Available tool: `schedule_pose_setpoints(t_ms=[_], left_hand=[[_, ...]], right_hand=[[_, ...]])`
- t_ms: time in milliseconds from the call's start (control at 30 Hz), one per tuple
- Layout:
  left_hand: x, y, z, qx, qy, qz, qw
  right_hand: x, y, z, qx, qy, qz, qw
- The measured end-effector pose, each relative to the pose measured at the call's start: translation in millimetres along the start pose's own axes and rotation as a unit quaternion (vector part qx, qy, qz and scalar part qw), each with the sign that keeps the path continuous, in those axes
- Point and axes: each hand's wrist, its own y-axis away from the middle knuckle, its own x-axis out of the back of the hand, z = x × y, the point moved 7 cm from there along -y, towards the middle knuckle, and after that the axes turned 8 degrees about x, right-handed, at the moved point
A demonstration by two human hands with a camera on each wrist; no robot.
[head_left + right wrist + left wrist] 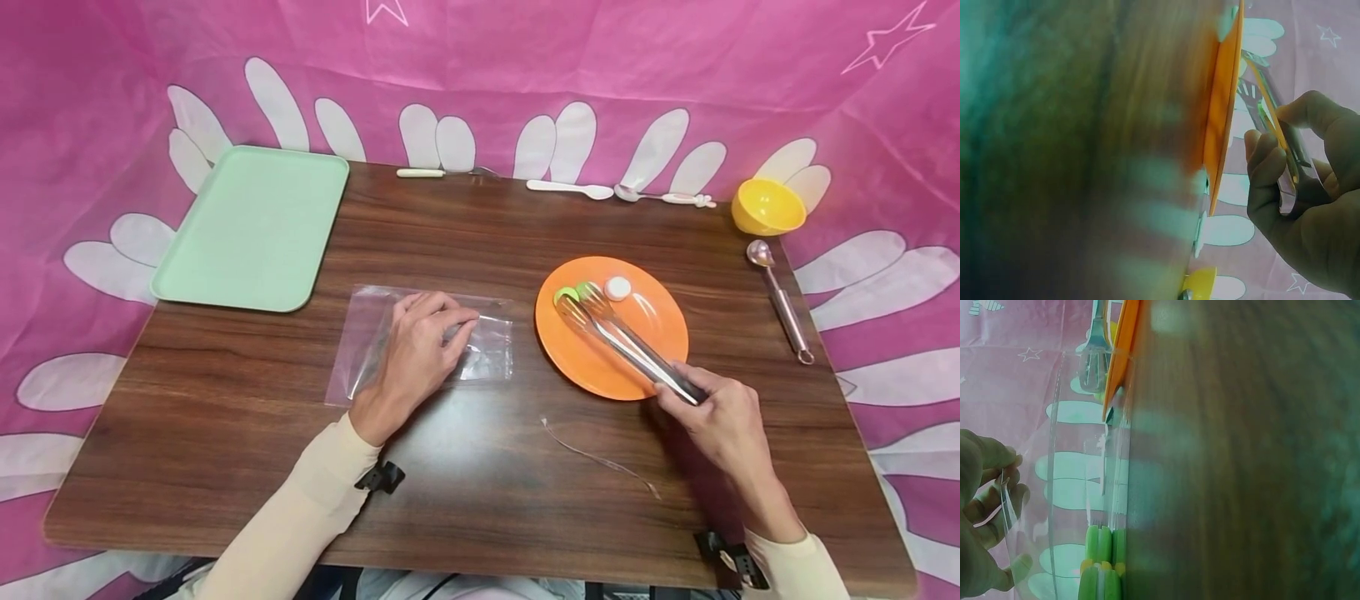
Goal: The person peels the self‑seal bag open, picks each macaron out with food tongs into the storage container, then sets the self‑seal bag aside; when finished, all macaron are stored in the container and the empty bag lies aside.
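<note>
My left hand (423,342) pinches the edge of a clear plastic bag (487,350) lying on the table; in the left wrist view thumb and fingertips hold its thin film (1007,500). Green pieces with yellow bits (1099,569) show through or beside the film; I cannot tell which. My right hand (720,417) grips metal tongs (637,350), their fork-shaped tips low over the orange plate (607,375). By the tips lie small green round pieces (566,294), partly covered, and a white round piece (617,288). Whether the tongs clasp a green piece cannot be told.
A pale green tray (251,229) lies at the back left. Along the back edge are a fork (423,173), a white spoon (570,189) and another spoon (660,197). A yellow bowl (768,207) and a scoop (782,304) stand right. A thin clear strip (600,458) lies in front.
</note>
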Motion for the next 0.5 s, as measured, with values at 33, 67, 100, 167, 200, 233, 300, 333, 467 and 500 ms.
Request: schedule_pose_setpoints(t_ms=[33,67,100,167,200,233,300,333,467,500], left_hand=[[-0.1,0.0,-0.3,0.001,0.0,0.0,1.0],[-0.1,0.2,-0.6,0.003,0.0,-0.001,1.0],[0.0,0.2,-0.7,0.004,0.0,-0.003,1.0],[-0.2,0.5,-0.8,0.007,0.001,-0.006,1.0],[-0.4,0.7,-0.9,0.008,0.0,-0.007,0.9999],[-0.5,0.8,-1.0,0.01,0.001,-0.009,0.9999],[-0.4,0.8,-0.8,0.012,0.0,-0.01,0.9999],[-0.4,0.9,-0.8,0.012,0.0,-0.01,0.9999],[0.3,0.4,-0.3,0.01,-0.003,-0.005,0.9999],[0.5,0.2,-0.1,0.009,-0.002,-0.003,1.0]], right_hand=[[0,0.8,0,-0.003,-0.002,0.0,1.0],[0,1.8,0,-0.004,-0.003,0.0,1.0],[1,2.8,0,-0.003,-0.005,0.003,1.0],[2,4.6,-3,-0.001,-0.007,0.014,0.9999],[3,5.7,-5,0.003,-0.011,0.018,0.9998],[4,6.6,-8,0.008,-0.016,0.022,0.9996],[4,7.9,-16,0.026,-0.027,0.028,0.9989],[4,8.7,-21,0.035,-0.032,0.028,0.9985],[0,9.6,-42,0.076,-0.046,0.01,0.996],[-2,9.4,-47,0.084,-0.046,0.001,0.9954]])
